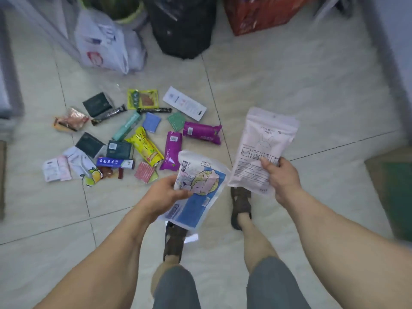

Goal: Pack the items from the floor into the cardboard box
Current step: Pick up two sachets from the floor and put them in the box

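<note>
Now two pouches (263, 150), two hands (284, 177).

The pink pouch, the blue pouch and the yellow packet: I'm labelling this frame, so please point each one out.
pink pouch (263, 148): head view, middle of its printed face.
blue pouch (196, 204): head view, blue lower half.
yellow packet (146, 146): head view, middle of the wrapper.
</note>
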